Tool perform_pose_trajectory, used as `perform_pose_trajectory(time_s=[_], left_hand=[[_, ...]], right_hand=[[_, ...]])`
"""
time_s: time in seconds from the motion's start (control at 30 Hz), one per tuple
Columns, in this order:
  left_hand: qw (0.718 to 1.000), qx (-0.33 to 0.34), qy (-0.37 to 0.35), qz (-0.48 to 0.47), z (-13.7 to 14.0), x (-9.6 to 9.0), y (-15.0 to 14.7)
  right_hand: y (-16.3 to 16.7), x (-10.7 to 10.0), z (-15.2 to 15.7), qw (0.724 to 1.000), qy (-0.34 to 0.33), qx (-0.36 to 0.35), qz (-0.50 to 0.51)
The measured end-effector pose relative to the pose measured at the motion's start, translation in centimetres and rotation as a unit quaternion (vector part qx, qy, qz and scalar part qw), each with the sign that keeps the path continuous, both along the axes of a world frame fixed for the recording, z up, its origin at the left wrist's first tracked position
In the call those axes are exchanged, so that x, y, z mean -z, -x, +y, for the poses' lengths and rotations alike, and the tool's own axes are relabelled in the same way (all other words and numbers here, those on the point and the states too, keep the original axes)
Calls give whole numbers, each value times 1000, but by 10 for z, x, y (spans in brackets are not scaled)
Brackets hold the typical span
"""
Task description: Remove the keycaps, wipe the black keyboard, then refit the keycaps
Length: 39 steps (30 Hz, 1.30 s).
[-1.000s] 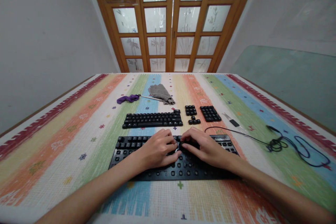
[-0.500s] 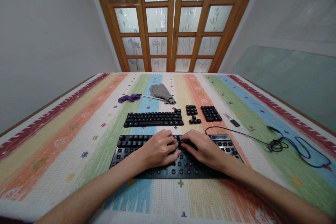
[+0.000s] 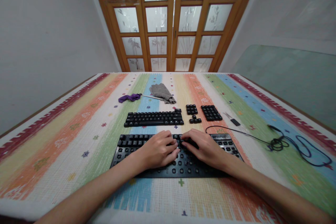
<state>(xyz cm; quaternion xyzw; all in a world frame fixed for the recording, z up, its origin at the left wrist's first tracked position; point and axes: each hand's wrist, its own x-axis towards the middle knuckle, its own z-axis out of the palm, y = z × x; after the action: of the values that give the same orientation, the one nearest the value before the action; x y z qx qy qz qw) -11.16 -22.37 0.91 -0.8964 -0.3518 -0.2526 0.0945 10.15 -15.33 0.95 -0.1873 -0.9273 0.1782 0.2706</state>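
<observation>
A black keyboard (image 3: pixel 187 165) lies in front of me, most of its key posts bare, with keycaps fitted along its upper left rows. My left hand (image 3: pixel 161 149) rests over its upper middle, fingers curled and pressed together. Just beside it, my right hand (image 3: pixel 203 147) bends over the same upper rows, thumb and index finger drawn close together. Whatever lies between the fingertips of either hand is hidden. Behind the keyboard sit loose black keycaps (image 3: pixel 153 117) laid out in rows, plus a small navigation key group (image 3: pixel 191 109), arrow keycaps (image 3: pixel 194 119) and number pad keycaps (image 3: pixel 211 113).
Farther back lie a grey cloth (image 3: pixel 162 92) and a purple cloth-like item (image 3: pixel 129 98) beside a thin rod. To the right are a small tool with a dark end (image 3: pixel 235 122) and the keyboard's coiled cable (image 3: pixel 278 144). A striped tablecloth (image 3: pixel 86 140) covers the table.
Both hands stay at the same spot on the keyboard, with only slight finger movement. Nothing else has visibly moved.
</observation>
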Motion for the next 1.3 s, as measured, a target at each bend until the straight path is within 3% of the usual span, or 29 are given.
perform_pose_trajectory(time_s=[0.2, 0.5, 0.87, 1.3], left_hand=[[1000, 4, 9, 19, 0, 1, 1], [997, 21, 51, -62, 4, -6, 7], [998, 22, 47, -20, 6, -8, 2], [997, 11, 71, -38, 9, -5, -6]], right_hand=[[1, -2, -1, 1000, 3, 0, 2], [0, 0, -2, 1000, 8, 4, 3], [1, 1, -5, 1000, 6, 5, 15], [3, -4, -2, 999, 43, 26, 3]])
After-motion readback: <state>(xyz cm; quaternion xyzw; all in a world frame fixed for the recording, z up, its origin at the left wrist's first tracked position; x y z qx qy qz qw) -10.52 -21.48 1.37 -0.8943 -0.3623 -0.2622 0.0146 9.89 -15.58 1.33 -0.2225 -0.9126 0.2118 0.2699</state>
